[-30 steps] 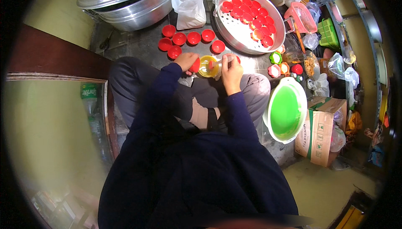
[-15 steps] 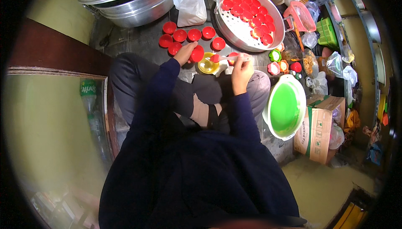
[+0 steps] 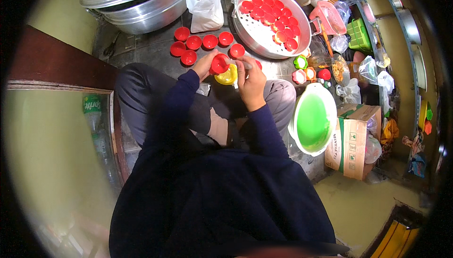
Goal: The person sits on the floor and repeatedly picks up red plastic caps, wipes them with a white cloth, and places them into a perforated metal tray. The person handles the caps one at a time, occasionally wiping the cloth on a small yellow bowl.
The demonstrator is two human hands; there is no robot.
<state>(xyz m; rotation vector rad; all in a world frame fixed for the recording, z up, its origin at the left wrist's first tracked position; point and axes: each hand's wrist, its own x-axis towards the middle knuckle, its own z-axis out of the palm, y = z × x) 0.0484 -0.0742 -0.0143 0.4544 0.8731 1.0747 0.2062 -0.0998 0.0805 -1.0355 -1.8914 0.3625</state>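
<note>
My left hand (image 3: 204, 66) grips a small red cup (image 3: 219, 64), tilted so that its inside faces me. In my right hand (image 3: 251, 84) is what looks like a pastry brush (image 3: 231, 61) with a pale handle; its head reaches into the cup and is hidden. Just below the held cup, a yellow bowl (image 3: 227, 76) stands on the floor between my knees. Several more red cups (image 3: 210, 42) sit in loose rows beyond my hands. Another red cup (image 3: 258, 64) shows partly behind my right hand.
A perforated round metal pan (image 3: 245, 30) holding several red cups stands ahead. At far left is a large lidded pot (image 3: 158, 16), beside a white plastic bag (image 3: 206, 8). On my right are a basin of green liquid (image 3: 332, 116), a cardboard box (image 3: 347, 147) and flower-shaped molds (image 3: 299, 76).
My right hand has brought the brush left, from over the yellow bowl to the cup. The cup in my left hand is now turned toward the brush. The view has shifted slightly.
</note>
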